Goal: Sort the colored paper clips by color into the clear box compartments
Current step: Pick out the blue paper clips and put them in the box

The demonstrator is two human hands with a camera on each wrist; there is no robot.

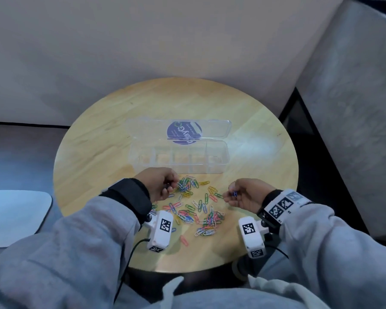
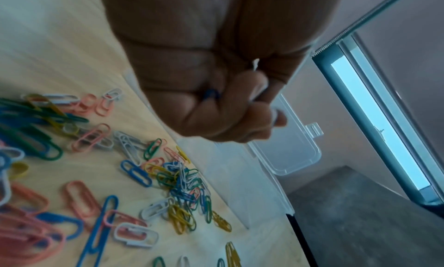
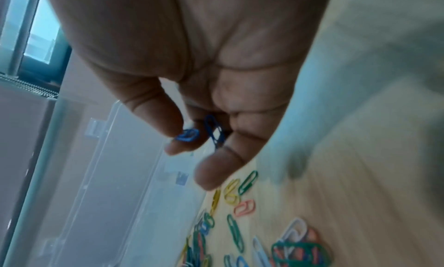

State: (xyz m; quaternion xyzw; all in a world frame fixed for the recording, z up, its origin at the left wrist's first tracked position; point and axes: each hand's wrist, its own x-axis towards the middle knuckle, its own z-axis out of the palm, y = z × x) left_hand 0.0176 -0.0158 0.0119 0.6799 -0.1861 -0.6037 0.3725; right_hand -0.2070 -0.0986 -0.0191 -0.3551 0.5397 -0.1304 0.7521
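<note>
A loose spread of colored paper clips (image 1: 194, 206) (blue, green, yellow, pink, white) lies on the round wooden table (image 1: 94, 152), in front of the clear box (image 1: 226, 152). The box has its lid (image 1: 218, 128) folded back, and I see no clips in its compartments. My left hand (image 1: 168, 185) hovers at the spread's far left edge. In the left wrist view its fingers (image 2: 230, 107) are curled round a blue clip (image 2: 211, 94) and a white clip (image 2: 256, 64). My right hand (image 1: 232, 194) is at the spread's right edge, pinching blue clips (image 3: 215, 130) between thumb and fingers (image 3: 173, 145).
White wrist cameras (image 1: 162, 233) (image 1: 252, 237) hang over the near clips. A pale flat object (image 1: 13, 217) lies off the table to the left. A grey wall runs behind, and a dark gap (image 1: 299, 121) opens at the right. The table's near edge is close to my lap.
</note>
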